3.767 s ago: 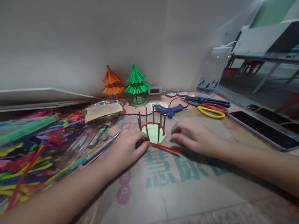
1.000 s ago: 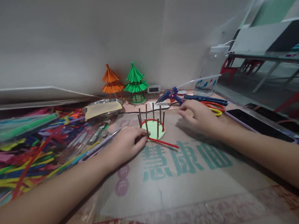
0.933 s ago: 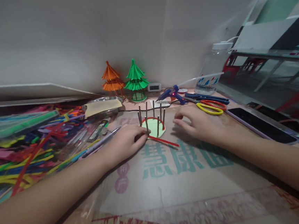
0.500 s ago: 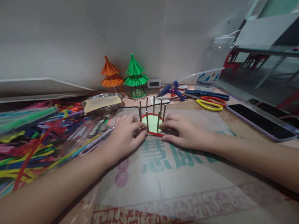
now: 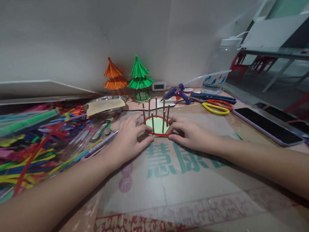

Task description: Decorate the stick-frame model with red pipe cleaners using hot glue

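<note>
Pale green card disc [image 5: 157, 125], ringed by a red pipe cleaner [image 5: 156, 134], with thin brown sticks [image 5: 156, 106] standing upright round its edge. It sits on the printed cardboard sheet [image 5: 177, 186] between my hands. My left hand [image 5: 128, 138] lies low at the disc's left, fingers loosely spread, tips pressed against the ring. My right hand [image 5: 190, 134] does the same at its right. Just behind the disc stands a blue glue gun [image 5: 176, 92]. To the right of the disc lie yellow scissors [image 5: 215, 109] and a phone [image 5: 269, 125]. A pipe cleaner heap [image 5: 24, 149] crowds the left, and the sheet is open on the near side.
</note>
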Demonstrator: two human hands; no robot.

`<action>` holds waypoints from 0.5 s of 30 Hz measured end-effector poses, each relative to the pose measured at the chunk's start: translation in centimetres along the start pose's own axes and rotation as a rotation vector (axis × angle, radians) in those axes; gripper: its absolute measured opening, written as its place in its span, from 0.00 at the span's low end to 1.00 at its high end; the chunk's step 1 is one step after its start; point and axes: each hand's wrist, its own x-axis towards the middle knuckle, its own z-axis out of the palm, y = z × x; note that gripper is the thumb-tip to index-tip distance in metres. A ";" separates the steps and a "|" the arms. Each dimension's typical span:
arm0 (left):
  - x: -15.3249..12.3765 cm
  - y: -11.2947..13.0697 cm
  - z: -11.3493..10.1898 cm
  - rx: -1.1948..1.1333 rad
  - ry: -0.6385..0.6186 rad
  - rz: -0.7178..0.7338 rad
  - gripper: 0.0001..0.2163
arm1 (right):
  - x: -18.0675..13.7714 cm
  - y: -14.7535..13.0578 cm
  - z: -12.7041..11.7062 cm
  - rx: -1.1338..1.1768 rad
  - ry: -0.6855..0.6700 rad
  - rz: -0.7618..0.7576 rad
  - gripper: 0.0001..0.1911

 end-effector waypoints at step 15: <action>0.1 -0.3 0.1 -0.175 -0.064 0.046 0.10 | 0.3 0.2 0.0 0.126 0.064 0.096 0.04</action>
